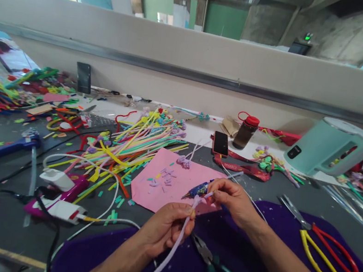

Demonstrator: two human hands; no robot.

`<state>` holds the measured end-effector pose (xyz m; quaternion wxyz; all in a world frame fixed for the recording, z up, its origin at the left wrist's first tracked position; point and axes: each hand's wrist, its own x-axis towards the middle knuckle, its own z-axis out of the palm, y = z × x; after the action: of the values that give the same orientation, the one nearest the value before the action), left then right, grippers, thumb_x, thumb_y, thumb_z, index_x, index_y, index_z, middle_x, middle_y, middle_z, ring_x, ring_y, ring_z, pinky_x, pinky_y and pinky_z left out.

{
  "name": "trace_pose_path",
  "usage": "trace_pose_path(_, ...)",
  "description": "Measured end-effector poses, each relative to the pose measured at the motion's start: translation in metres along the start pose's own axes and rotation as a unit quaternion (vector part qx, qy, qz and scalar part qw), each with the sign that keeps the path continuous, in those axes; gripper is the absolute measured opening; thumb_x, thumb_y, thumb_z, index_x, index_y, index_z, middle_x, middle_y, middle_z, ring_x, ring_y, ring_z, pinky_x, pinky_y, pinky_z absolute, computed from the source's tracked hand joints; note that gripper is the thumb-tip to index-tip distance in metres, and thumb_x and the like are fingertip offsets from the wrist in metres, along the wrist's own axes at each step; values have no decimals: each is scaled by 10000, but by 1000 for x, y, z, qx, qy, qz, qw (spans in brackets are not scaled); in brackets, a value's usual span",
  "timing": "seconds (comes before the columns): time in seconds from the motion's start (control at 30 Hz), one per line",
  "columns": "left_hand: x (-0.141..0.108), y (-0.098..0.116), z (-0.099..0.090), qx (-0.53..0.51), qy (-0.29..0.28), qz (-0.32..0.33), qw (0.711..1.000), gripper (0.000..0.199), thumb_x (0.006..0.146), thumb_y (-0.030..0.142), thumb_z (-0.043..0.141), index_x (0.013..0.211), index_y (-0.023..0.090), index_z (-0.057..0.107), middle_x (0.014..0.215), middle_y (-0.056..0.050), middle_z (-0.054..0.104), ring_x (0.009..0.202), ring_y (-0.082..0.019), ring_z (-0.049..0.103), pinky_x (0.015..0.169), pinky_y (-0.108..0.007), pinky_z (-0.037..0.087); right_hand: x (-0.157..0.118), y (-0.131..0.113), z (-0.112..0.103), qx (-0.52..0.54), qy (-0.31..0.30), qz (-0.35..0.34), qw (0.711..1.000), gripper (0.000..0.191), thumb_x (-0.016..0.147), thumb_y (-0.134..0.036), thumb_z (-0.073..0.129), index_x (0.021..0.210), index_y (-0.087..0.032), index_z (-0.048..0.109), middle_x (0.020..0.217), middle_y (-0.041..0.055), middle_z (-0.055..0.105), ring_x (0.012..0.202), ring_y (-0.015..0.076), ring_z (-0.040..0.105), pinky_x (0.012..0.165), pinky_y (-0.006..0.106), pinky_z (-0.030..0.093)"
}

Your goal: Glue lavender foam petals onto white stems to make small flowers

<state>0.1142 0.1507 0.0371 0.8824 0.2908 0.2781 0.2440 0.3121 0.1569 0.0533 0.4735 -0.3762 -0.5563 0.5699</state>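
Between finger and thumb, my left hand (168, 227) pinches a lilac pipe cleaner (172, 252), whose long tail runs down toward the bottom edge. A small lilac tuft stands at its upper end. My right hand (231, 200) has its fingers closed at that tip, pinching a small lilac piece beside the tuft. Just behind the right hand, a blue glue gun (198, 189) lies on a pink sheet (147, 181). Short lilac cut pieces (167, 176) and a lilac cluster (184, 162) are on the same sheet. Pliers (211, 263) lie below my hands on a purple cloth (104, 253).
Scissors (318, 247) with red and yellow handles lie to the right. A heap of coloured pipe cleaners (139, 138) spreads left of the sheet. Behind stand a bottle (245, 133), a phone (221, 143) and a green kettle (323, 144). Cables surround a purple power strip (76, 185).
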Motion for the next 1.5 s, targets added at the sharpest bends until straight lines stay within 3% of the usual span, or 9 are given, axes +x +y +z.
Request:
trace_pose_path(0.53, 4, -2, -1, 69, 20, -33, 997, 166, 726, 280, 559, 696, 118, 578, 430, 24, 551, 227, -26, 321, 234, -136, 173, -1, -9, 0, -117, -38, -71, 990, 119, 754, -270, 620, 699, -165, 614, 798, 29, 546, 769, 153, 507, 677, 261, 399)
trace_pose_path(0.87, 3, -2, 1, 110, 32, -26, 993, 189, 720, 311, 555, 716, 124, 579, 456, 18, 568, 243, -42, 369, 240, -138, 208, -2, -6, 2, -126, -53, -47, 990, 132, 745, -269, 632, 669, -166, 598, 831, 28, 528, 781, 154, 504, 685, 267, 412)
trace_pose_path(1.13, 3, -4, 0, 119, 37, -42, 991, 181, 721, 309, 557, 712, 130, 586, 456, 26, 565, 246, -36, 365, 251, -137, 205, 1, -10, -3, -167, -89, -63, 980, 145, 765, -283, 615, 688, -162, 628, 862, 41, 537, 841, 175, 509, 777, 315, 393)
trace_pose_path(1.5, 2, -2, 2, 117, 43, -47, 991, 179, 718, 298, 563, 719, 120, 581, 447, 27, 565, 239, -33, 368, 242, -132, 203, 1, -4, 1, -194, -62, -108, 973, 114, 757, -248, 617, 673, -172, 609, 812, 29, 532, 799, 165, 510, 740, 301, 392)
